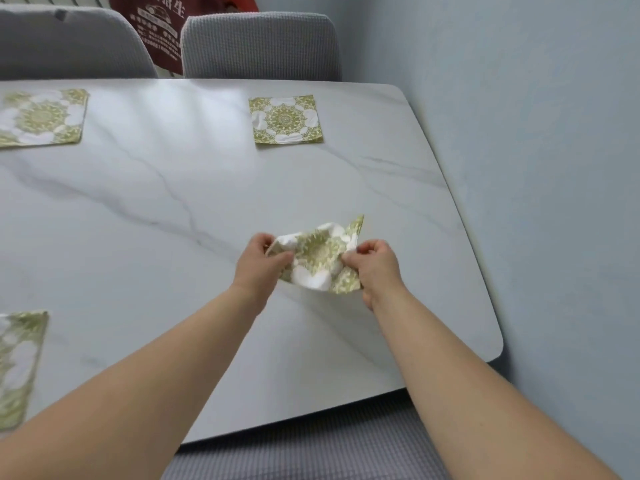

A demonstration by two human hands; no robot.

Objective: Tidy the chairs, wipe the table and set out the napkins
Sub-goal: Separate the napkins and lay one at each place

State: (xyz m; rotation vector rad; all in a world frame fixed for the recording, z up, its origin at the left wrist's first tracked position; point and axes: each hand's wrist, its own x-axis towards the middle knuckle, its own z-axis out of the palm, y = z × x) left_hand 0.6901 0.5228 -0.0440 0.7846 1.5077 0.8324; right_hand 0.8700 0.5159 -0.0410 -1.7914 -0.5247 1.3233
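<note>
Behind the table's (207, 202) far edge, a dark red cloth (157, 36) bore white Chinese print, too blurred to read.

Your left hand (260, 263) and right hand (376, 270) hide side edges of the held napkin (318, 254); the far left napkin (41, 116) and near left napkin (19, 365) run off-frame.

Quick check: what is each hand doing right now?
Left hand: closed, pinching the left edge of the green patterned napkin.
Right hand: closed, pinching the right edge of the same napkin.
</note>
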